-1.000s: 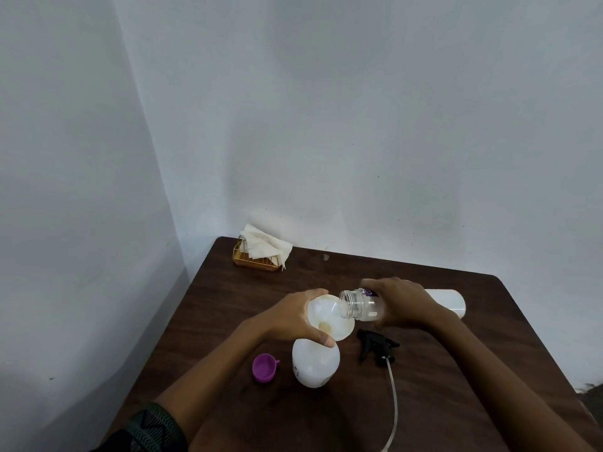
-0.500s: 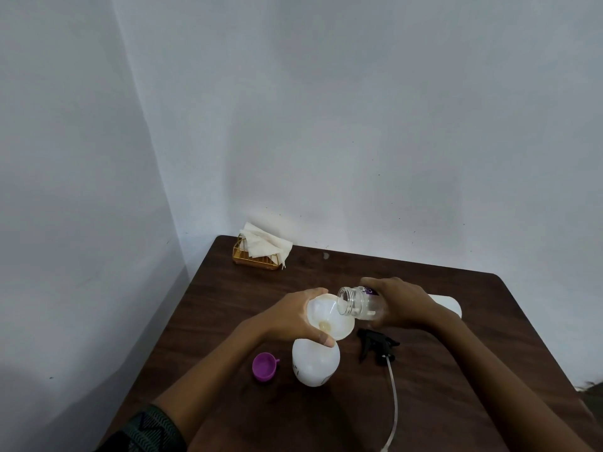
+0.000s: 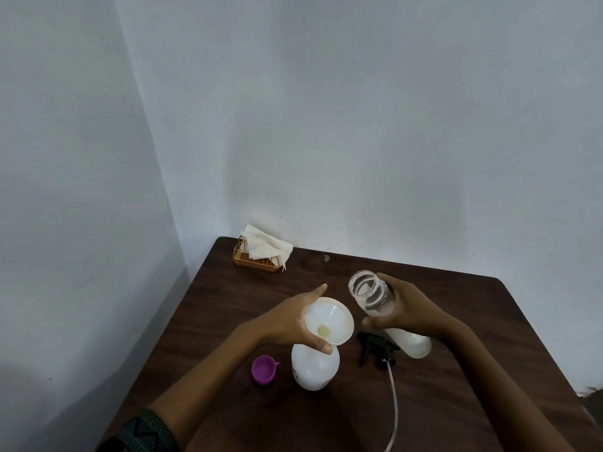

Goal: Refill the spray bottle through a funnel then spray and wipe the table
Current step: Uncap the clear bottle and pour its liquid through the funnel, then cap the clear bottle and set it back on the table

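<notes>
Hands: your left hand (image 3: pixel 287 324) is wrapped round the funnel rim, thumb low in front, forefinger stretched out behind; your right hand (image 3: pixel 408 313) is closed round the refill bottle, mouth tipped up and clear of the funnel.
Table: dark brown wooden table (image 3: pixel 456 402), set in a wall corner; no wet patch or wipe mark that you can make out.
Spray bottle: round white plastic spray bottle (image 3: pixel 315 367) stands upright near the table's middle, head off, neck under the funnel.
Refill bottle: clear plastic refill bottle (image 3: pixel 375 296) with a threaded open mouth, held slanted, milky liquid settled at its low end near the spray head.
Funnel: white plastic funnel (image 3: pixel 329 321) sits tilted in the spray bottle's neck; nothing seen flowing through it.
Cloths: pale folded cloths (image 3: pixel 264 246) in a small gold wire holder (image 3: pixel 256 264) at the far left corner, well apart from your hands.
Spray head: black trigger spray head (image 3: pixel 375 349) lies on the table just right of the spray bottle, its pale dip tube (image 3: pixel 393 409) trailing toward you.
Cap: purple plastic cap (image 3: pixel 263 369) rests open side up just left of the spray bottle.
Progress: pouring looks paused or finished; fill level cannot be read. Left to do: lift out the funnel, screw on the spray head, spray, wipe.
</notes>
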`<state>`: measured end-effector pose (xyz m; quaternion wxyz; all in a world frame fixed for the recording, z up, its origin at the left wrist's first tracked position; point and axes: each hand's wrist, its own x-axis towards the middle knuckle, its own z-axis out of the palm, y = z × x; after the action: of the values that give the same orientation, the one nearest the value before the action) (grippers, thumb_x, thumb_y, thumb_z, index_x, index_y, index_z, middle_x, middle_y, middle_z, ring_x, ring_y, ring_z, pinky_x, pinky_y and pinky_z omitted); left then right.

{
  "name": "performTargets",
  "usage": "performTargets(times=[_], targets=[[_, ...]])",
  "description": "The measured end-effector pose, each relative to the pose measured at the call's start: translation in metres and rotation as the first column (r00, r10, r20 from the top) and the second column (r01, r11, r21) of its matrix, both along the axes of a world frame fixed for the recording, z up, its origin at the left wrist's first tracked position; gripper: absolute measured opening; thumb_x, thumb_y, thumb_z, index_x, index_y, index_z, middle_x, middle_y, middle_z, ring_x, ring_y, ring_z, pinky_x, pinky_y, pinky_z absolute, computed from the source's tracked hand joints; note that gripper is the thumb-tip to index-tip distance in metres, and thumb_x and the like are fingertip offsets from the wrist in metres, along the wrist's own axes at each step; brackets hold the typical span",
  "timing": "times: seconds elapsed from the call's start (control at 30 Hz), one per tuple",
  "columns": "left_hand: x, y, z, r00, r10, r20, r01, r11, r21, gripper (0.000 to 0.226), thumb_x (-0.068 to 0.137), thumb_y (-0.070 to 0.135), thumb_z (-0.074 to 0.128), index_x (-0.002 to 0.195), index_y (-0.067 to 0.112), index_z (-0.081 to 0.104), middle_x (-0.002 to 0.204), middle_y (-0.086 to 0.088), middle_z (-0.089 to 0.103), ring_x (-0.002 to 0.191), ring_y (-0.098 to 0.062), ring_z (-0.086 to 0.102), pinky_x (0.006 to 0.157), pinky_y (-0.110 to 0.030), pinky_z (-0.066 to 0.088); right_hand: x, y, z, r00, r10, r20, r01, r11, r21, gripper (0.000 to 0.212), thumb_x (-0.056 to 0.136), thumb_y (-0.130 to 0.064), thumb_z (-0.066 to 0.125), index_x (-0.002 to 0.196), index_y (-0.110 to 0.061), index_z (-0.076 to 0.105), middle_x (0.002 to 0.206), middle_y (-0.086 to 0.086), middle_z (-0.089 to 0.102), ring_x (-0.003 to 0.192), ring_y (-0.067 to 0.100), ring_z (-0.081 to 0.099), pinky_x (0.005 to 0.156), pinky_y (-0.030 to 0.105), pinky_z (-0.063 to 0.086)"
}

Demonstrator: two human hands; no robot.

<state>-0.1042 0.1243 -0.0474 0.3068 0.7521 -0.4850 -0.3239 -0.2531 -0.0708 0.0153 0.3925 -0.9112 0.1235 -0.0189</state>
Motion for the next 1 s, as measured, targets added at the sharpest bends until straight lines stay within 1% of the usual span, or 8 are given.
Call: performTargets(times=[0.27,0.37,0.43,0.53,0.6,0.7,0.87,1.0], targets=[[0.002,0.004,-0.001,0.99,0.03,-0.137,-0.041,0.996,-0.077,0.106,0.069,0.053,0.072,0.147,0.037,0.002,0.147,0.005,0.03,0.133,-0.012,0.034,0.107,-0.031,0.035,-0.005,-0.004,-0.01,0.994,-0.067,0.089,0.041,0.962,0.27,0.039,0.062,-0.02,0.084,0.095,-0.015,0.064,0.092,0.002,0.073,0.087,0.012,0.069,0.075,0.019,0.052],[0.004,0.007,-0.002,0.941,0.237,-0.243,-0.291,0.933,-0.214,0.067,0.086,0.058,0.045,0.145,0.034,0.022,0.13,0.01,0.045,0.12,-0.005,0.045,0.09,-0.016,0.037,-0.007,-0.007,-0.015,0.993,-0.076,0.093,0.046,0.956,0.291,0.04,0.064,-0.021,0.082,0.097,-0.008,0.065,0.097,0.005,0.072,0.091,0.017,0.068,0.079,0.024,0.054],[0.01,0.014,-0.014,0.833,0.484,-0.267,-0.55,0.776,-0.31,0.043,0.092,0.045,0.043,0.132,0.028,0.046,0.118,0.01,0.056,0.115,-0.009,0.054,0.086,-0.017,0.04,-0.01,-0.01,-0.019,0.989,-0.097,0.108,0.059,0.948,0.312,0.04,0.066,-0.018,0.083,0.1,-0.006,0.064,0.099,0.006,0.072,0.092,0.018,0.068,0.078,0.025,0.055],[0.018,0.032,-0.047,0.752,0.655,-0.076,-0.659,0.742,-0.124,0.035,0.09,0.01,0.054,0.125,0.017,0.053,0.126,-0.002,0.057,0.116,-0.016,0.054,0.09,-0.024,0.046,-0.015,-0.012,-0.025,0.983,-0.142,0.121,0.094,0.938,0.335,0.042,0.066,-0.018,0.081,0.101,-0.005,0.064,0.1,0.005,0.072,0.091,0.016,0.069,0.073,0.019,0.054],[0.014,0.042,-0.073,0.869,0.485,0.102,-0.495,0.843,0.209,0.059,0.084,0.011,0.062,0.138,0.017,0.039,0.142,-0.009,0.041,0.129,-0.022,0.043,0.103,-0.032,0.042,-0.017,-0.013,-0.028,0.979,-0.162,0.121,0.11,0.929,0.353,0.042,0.064,-0.017,0.079,0.101,-0.005,0.064,0.099,0.005,0.072,0.089,0.014,0.069,0.07,0.017,0.053],[-0.003,0.046,-0.1,0.93,0.29,0.224,-0.365,0.798,0.48,0.096,0.073,0.029,0.074,0.148,0.027,0.013,0.152,-0.007,0.016,0.138,-0.03,0.023,0.109,-0.04,0.036,-0.019,-0.014,-0.031,0.972,-0.194,0.131,0.132,0.916,0.379,0.042,0.063,-0.017,0.08,0.099,-0.005,0.064,0.097,0.006,0.073,0.088,0.014,0.069,0.069,0.015,0.052],[-0.02,0.042,-0.119,0.842,0.279,0.462,-0.468,0.802,0.37,0.066,0.077,0.028,0.07,0.135,0.028,0.039,0.141,-0.002,0.03,0.126,-0.023,0.032,0.093,-0.031,0.047,-0.021,-0.018,-0.028,0.973,-0.198,0.116,0.139,0.911,0.387,0.04,0.065,-0.014,0.079,0.101,-0.004,0.063,0.099,0.006,0.072,0.09,0.014,0.069,0.071,0.019,0.054],[-0.002,0.042,-0.106,0.824,0.417,0.383,-0.534,0.799,0.277,0.047,0.074,0.03,0.074,0.115,0.027,0.052,0.125,-0.001,0.046,0.114,-0.018,0.047,0.088,-0.028,0.049,-0.023,-0.02,-0.023,0.97,-0.213,0.115,0.152,0.906,0.395,0.042,0.065,-0.013,0.079,0.102,-0.003,0.062,0.1,0.007,0.072,0.09,0.014,0.068,0.072,0.019,0.054]])
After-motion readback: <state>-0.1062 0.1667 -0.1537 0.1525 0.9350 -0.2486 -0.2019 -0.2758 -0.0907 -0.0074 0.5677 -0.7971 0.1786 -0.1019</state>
